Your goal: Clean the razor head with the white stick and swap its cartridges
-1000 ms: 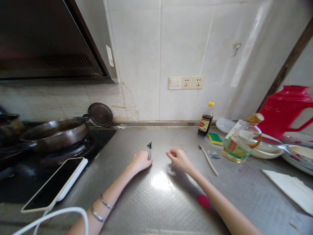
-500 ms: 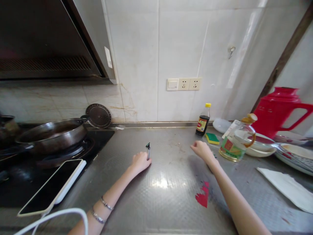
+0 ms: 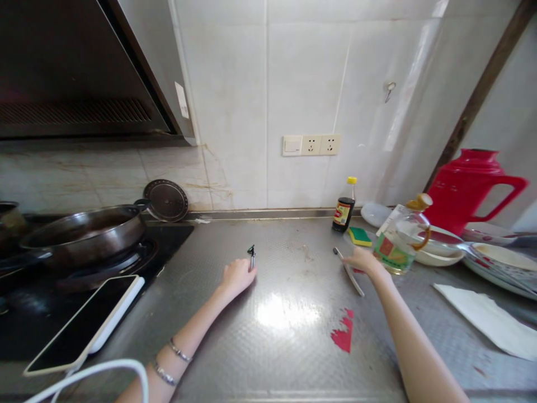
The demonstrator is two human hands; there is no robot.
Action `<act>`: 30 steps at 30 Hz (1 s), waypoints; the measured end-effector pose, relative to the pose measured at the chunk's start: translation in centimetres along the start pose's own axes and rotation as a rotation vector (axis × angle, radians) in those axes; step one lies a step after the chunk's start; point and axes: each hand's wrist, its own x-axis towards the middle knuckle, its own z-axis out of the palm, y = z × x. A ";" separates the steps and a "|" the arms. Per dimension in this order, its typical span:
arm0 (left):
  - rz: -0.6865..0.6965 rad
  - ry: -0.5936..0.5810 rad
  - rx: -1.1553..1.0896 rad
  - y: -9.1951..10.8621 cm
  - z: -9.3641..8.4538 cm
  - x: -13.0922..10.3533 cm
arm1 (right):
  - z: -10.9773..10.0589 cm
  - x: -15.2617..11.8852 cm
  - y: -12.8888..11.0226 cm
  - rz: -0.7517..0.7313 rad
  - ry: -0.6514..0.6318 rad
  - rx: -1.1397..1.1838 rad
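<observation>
My left hand (image 3: 238, 276) rests low over the metal counter, its fingers closed round a small razor-like tool (image 3: 252, 258). The tool's dark angled head and thin silvery handle point up and away from me. On the right, my right hand (image 3: 364, 261) has its fingers pinched at a slim, slightly curved pale stick (image 3: 351, 278) with a dark end; its exact kind is unclear. A bit of red shows under that hand. Nearer me, a torn red scrap (image 3: 343, 334) lies flat on the counter.
A sauce bottle (image 3: 343, 210), a sponge (image 3: 359, 236), a glass jug (image 3: 392, 252), bowls (image 3: 436, 257) and a red thermos jug (image 3: 465, 193) crowd the right. White paper (image 3: 486, 319) lies nearby. On the left are a pan (image 3: 90, 232), a hob (image 3: 176, 238) and a phone (image 3: 84, 324) with a cable.
My right hand has moved slightly right and toward me, and the pale stick now shows at its fingers. My left hand keeps its hold on the razor-like tool. The view has shifted slightly.
</observation>
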 end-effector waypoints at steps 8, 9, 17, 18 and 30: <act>-0.015 0.064 -0.043 0.0 -0.4 0.2 | 0.8 0.2 -0.4 -0.010 0.056 -0.059; -0.010 0.074 -0.046 0.0 -0.4 0.2 | 0.8 0.1 -0.5 -0.016 0.057 -0.061; 0.058 0.081 -0.042 1.5 -0.8 -0.9 | 0.1 -1.0 -2.9 -0.107 0.086 -0.023; 0.074 0.071 -0.051 1.8 -0.8 -1.2 | 0.2 -1.2 -3.6 -0.122 0.085 -0.011; 0.266 -0.036 -0.222 5.9 -0.3 -4.7 | 3.4 -7.5 -14.0 -0.413 0.253 0.242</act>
